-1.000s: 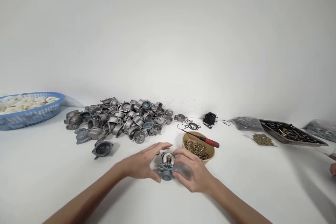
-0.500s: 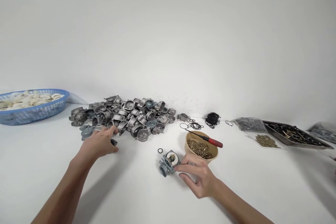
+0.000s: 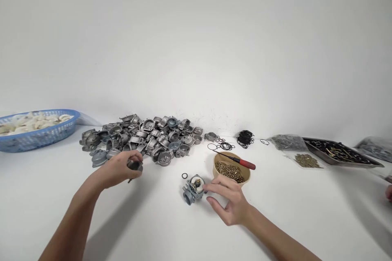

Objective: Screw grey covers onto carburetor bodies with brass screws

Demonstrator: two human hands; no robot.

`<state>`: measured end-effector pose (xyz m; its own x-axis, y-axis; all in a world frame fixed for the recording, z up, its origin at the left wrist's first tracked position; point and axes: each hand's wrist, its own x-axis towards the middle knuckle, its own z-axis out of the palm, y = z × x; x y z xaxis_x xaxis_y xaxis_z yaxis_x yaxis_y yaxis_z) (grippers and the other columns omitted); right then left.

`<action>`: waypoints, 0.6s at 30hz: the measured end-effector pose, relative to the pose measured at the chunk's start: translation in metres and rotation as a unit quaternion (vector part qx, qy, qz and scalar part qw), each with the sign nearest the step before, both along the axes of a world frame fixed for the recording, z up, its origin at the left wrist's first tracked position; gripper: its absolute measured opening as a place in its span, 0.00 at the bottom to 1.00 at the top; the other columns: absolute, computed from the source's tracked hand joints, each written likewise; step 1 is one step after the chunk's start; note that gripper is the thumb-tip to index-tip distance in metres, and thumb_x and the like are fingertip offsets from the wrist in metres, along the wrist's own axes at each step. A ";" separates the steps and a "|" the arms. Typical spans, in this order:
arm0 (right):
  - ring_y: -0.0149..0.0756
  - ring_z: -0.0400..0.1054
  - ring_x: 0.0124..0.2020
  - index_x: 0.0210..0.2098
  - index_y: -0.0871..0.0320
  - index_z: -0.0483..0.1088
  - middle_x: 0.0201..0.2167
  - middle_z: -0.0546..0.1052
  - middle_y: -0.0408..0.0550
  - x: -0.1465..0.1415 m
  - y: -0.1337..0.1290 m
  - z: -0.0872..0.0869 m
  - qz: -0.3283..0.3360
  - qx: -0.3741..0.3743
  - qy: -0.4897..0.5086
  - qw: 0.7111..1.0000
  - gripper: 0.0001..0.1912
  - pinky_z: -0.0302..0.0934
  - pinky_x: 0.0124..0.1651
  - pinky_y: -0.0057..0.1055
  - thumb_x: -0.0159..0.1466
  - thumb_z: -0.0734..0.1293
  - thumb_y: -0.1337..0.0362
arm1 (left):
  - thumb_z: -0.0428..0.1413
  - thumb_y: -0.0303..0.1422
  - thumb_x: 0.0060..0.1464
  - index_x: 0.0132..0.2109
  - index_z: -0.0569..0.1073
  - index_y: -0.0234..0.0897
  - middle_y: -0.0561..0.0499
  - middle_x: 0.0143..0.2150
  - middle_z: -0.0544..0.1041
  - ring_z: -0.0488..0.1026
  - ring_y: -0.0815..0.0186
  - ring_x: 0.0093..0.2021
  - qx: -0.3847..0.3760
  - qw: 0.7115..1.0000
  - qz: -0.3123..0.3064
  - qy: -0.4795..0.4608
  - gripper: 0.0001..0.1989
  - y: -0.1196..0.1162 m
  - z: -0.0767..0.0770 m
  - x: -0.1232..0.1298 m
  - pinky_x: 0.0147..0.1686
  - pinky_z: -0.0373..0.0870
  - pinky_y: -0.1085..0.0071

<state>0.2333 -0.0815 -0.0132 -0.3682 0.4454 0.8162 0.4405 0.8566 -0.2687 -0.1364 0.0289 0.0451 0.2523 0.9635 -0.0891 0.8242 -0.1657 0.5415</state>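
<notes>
In the head view, the left hand [image 3: 116,167] grips a metal cup [image 3: 135,165] just in front of the pile [image 3: 153,140] that reaches toward the back edge of the table [image 3: 165,228]. The right hand [image 3: 231,202] has its thumb and fingers parted, fingertips at the right side of the carburetor [image 3: 196,189], which lies well forward of that edge, open side up, with an O-ring [image 3: 182,176] just behind it. Behind the right hand stands a bowl [image 3: 247,178] of screws [image 3: 229,172], a screwdriver [image 3: 247,164] across its top.
</notes>
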 end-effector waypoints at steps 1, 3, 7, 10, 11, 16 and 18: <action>0.38 0.69 0.31 0.54 0.55 0.72 0.35 0.75 0.51 -0.001 0.000 0.001 0.004 0.003 0.006 1.000 0.21 0.67 0.32 0.35 0.61 0.67 0.71 | 0.60 0.38 0.48 0.46 0.73 0.43 0.45 0.48 0.78 0.78 0.53 0.44 -0.010 0.998 -0.038 -0.059 0.16 -0.005 0.005 0.008 0.36 0.75 0.67; 0.40 0.71 0.36 0.57 0.54 0.70 0.40 0.74 0.53 -0.002 0.001 0.002 0.012 0.006 0.008 1.000 0.25 0.70 0.36 0.37 0.60 0.68 0.72 | 0.63 0.38 0.50 0.47 0.72 0.44 0.46 0.57 0.73 0.74 0.50 0.55 -0.025 0.979 -0.103 -0.173 0.17 -0.015 0.012 0.030 0.44 0.77 0.63; 0.45 0.71 0.46 0.62 0.52 0.65 0.49 0.73 0.57 -0.007 -0.001 0.002 0.013 -0.024 -0.003 1.000 0.32 0.73 0.41 0.39 0.60 0.72 0.70 | 0.67 0.35 0.51 0.45 0.69 0.41 0.43 0.56 0.71 0.74 0.51 0.54 -0.033 0.889 -0.261 -0.374 0.18 -0.042 0.004 0.089 0.44 0.79 0.58; 0.47 0.70 0.50 0.65 0.52 0.62 0.54 0.71 0.58 -0.009 -0.003 -0.001 0.023 -0.068 0.031 0.997 0.34 0.75 0.38 0.35 0.61 0.73 0.67 | 0.69 0.32 0.50 0.44 0.69 0.42 0.44 0.54 0.70 0.71 0.53 0.56 0.082 0.852 -0.312 -0.412 0.18 -0.061 -0.014 0.125 0.49 0.77 0.59; 0.47 0.70 0.52 0.65 0.51 0.61 0.55 0.70 0.58 -0.009 -0.004 -0.002 0.030 -0.078 0.051 0.995 0.35 0.76 0.37 0.34 0.61 0.73 0.66 | 0.69 0.31 0.50 0.44 0.69 0.42 0.44 0.54 0.70 0.71 0.54 0.55 0.112 0.846 -0.324 -0.408 0.18 -0.066 -0.020 0.133 0.50 0.77 0.59; 0.49 0.73 0.51 0.67 0.51 0.58 0.58 0.70 0.58 -0.010 -0.008 0.001 0.120 -0.161 0.125 0.972 0.37 0.77 0.45 0.40 0.62 0.73 0.58 | 0.67 0.28 0.53 0.50 0.65 0.45 0.44 0.52 0.68 0.71 0.53 0.56 0.350 0.802 -0.337 -0.348 0.23 -0.074 -0.036 0.150 0.55 0.72 0.55; 0.51 0.74 0.51 0.67 0.51 0.58 0.56 0.71 0.59 -0.012 -0.010 0.004 0.156 -0.210 0.156 0.952 0.37 0.76 0.48 0.44 0.62 0.73 0.55 | 0.65 0.28 0.55 0.52 0.63 0.46 0.44 0.52 0.68 0.70 0.52 0.58 0.400 0.786 -0.329 -0.337 0.23 -0.073 -0.040 0.154 0.56 0.72 0.55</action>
